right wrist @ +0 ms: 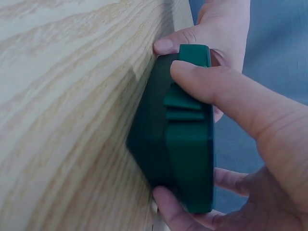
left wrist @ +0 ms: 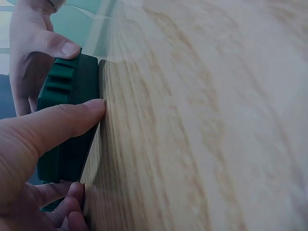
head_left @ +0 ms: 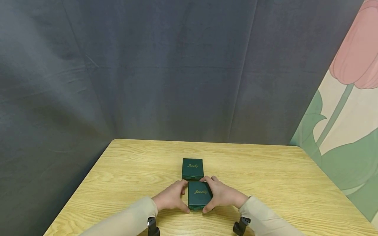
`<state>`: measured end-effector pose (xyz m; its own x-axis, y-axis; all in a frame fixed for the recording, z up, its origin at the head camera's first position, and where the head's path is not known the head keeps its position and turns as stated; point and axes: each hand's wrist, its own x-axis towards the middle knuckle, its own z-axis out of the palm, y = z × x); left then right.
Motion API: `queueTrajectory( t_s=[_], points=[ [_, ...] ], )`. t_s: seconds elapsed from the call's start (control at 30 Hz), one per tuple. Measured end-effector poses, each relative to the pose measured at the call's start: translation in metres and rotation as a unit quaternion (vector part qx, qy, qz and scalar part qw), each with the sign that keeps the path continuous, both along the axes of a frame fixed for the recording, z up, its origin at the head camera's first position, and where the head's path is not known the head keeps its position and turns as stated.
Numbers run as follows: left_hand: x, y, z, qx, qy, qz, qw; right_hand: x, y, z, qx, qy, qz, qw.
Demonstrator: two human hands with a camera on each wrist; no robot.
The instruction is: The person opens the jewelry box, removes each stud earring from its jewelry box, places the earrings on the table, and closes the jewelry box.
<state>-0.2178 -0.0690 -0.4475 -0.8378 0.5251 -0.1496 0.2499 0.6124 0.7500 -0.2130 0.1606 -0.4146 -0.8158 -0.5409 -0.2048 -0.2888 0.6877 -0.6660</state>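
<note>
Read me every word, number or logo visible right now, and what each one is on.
"Jewelry", gold script, on the lid of the near green box.
"Jewelry", same gold script, on the lid of the far green box.
Black devices at the left wrist and right wrist: any markings too small to read.
No readable text in either wrist view.

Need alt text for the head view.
A person's left hand and right hand curve around opposite sides of a green box lettered "Jewelry"; a matching rear box sits just beyond on a wood-grain table, dark curtain behind, floral panel at right.
</note>
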Motion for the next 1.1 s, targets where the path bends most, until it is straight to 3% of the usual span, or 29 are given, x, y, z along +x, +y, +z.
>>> queueTrajectory(
  t_s=[0.3,0.5,0.73,1.1],
  points=[
    [0.001,0.001,-0.001,0.004,-0.004,0.003,1.0,0.001,0.0,0.003,0.014,0.004,0.012,1.0],
    [0.001,0.0,-0.001,-0.001,0.005,0.003,1.0,0.003,-0.003,0.012,0.034,0.041,0.027,0.998],
    [0.002,0.0,-0.001,-0.014,0.01,0.0,0.9999,0.0,-0.011,0.02,0.046,0.088,0.087,0.991],
    [0.0,0.0,-0.002,-0.025,0.0,0.002,0.9997,-0.01,-0.017,0.013,0.092,0.12,0.168,0.974]
  ],
)
